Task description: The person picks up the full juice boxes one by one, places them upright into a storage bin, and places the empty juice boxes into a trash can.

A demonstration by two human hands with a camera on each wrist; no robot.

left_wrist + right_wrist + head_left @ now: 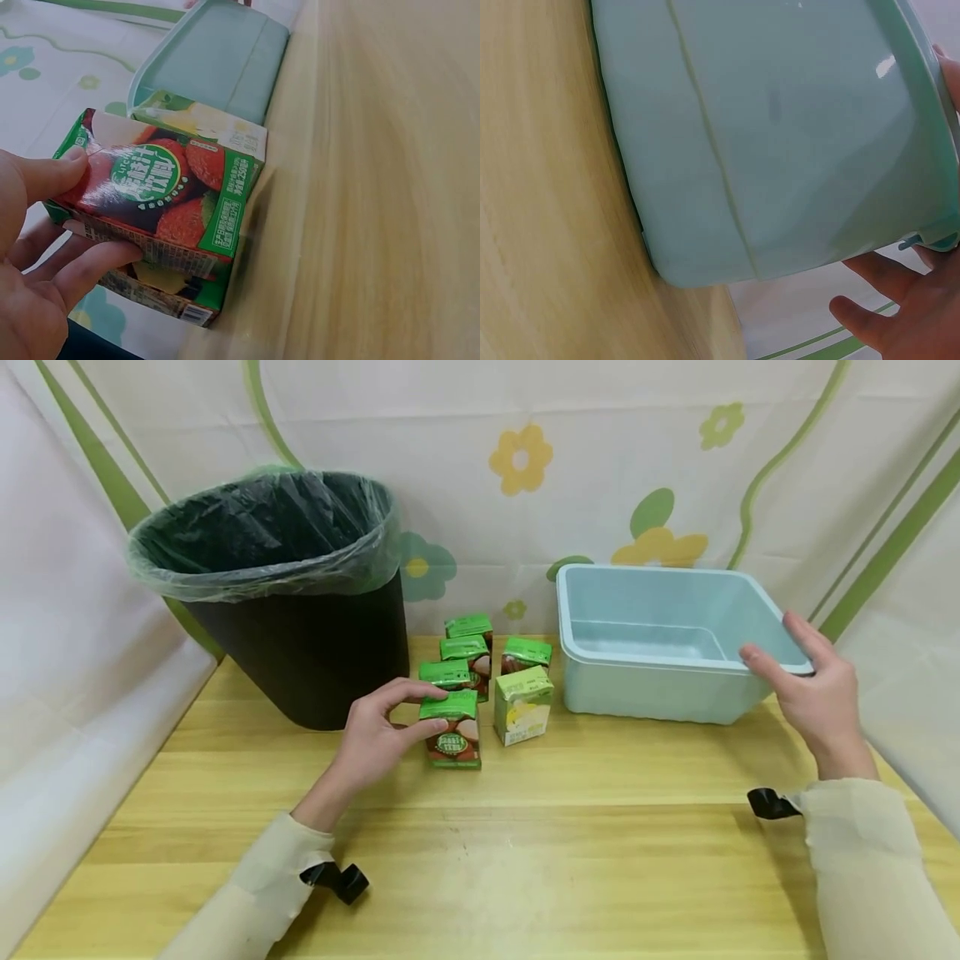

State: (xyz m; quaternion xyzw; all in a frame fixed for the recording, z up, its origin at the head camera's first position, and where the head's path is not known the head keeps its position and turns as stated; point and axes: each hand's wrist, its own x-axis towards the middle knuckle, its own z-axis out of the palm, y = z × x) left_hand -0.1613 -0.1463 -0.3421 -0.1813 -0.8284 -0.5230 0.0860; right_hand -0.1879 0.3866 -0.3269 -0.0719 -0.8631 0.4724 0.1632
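Note:
My left hand (372, 731) pinches the nearest lychee juice carton (453, 745), thumb on its printed front and fingers at the top and far side. The carton is green and dark red; in the left wrist view its front (161, 180) faces the camera. Just right of it stands a pale green juice carton (523, 708) with a yellow fruit picture. My right hand (821, 697) grips the right front corner of a light blue plastic bin (652, 689), thumb at the rim. The right wrist view shows fingers beside the bin's outer wall (765, 150).
Several more green-topped cartons (465, 647) cluster behind the held one. A black trash can (322, 643) with a clear green liner (262, 583) stands on the left. Everything sits on a wooden table (495, 860), with a flowered curtain (465, 460) behind.

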